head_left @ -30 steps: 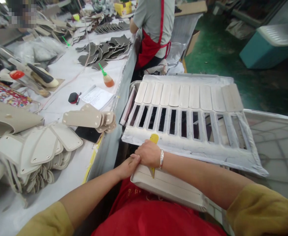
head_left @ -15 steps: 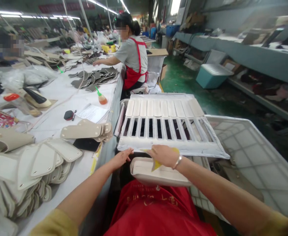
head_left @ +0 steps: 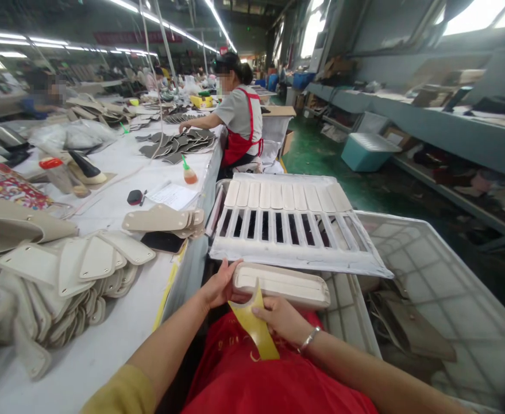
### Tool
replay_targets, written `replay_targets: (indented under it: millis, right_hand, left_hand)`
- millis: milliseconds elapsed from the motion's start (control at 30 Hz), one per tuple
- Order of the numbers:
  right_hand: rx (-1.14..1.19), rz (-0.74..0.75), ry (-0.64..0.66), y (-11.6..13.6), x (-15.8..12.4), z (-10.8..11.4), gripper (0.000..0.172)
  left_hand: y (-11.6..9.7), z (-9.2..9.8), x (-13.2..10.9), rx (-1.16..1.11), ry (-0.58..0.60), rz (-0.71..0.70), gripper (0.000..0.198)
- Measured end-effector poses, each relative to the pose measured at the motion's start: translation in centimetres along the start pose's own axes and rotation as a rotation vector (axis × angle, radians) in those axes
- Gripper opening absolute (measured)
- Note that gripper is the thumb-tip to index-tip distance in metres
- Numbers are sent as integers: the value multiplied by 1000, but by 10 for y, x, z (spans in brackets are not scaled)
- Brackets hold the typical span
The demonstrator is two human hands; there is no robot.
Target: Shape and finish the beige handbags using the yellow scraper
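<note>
Beyond apron (head_left: 278, 388): beige case (head_left: 283, 286), long axis sideways.

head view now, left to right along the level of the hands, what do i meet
Pile of pale pieces → left hand → yellow notched piece → right hand → white crate

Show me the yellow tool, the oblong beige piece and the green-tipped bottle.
Yellow tool (head_left: 255, 328): head view, middle of its flat body.
Oblong beige piece (head_left: 282, 283): head view, its upper face.
Green-tipped bottle (head_left: 189, 176): head view, its orange lower body.
</note>
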State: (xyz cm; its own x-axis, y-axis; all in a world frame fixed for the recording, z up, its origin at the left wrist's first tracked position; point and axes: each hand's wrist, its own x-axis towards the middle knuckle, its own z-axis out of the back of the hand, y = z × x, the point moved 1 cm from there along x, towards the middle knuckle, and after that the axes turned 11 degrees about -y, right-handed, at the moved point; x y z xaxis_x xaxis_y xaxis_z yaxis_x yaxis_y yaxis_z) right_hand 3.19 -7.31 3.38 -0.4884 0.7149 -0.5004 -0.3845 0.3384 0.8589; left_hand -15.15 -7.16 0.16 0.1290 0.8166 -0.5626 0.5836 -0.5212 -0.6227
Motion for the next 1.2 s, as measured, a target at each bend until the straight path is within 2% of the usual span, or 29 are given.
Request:
replay_targets:
  millis: [133, 333, 533, 767, 933, 1200]
  right_hand:
    - [271, -171, -61, -13, 13, -30, 25]
    - [512, -195, -117, -19, 29, -49, 23]
    - [572, -278, -142, -20, 36, -52, 25]
    - [615, -379, -113, -18, 43, -45, 25]
    - [627, -384, -84, -21, 47, -39, 35]
    - [653, -397, -124, -24, 46, -38, 30]
  left_hand:
    - [4, 0, -1, -132, 1, -64, 69]
    - [6, 3, 3, -154, 15, -89, 71]
    - [5, 2, 10, -78, -46, -119, 64]
    - [-2, -10, 17, 175, -271, -163, 54]
    - [-3, -12, 26, 282, -292, -195, 52]
    - [1, -8, 34, 441, -301, -290, 52]
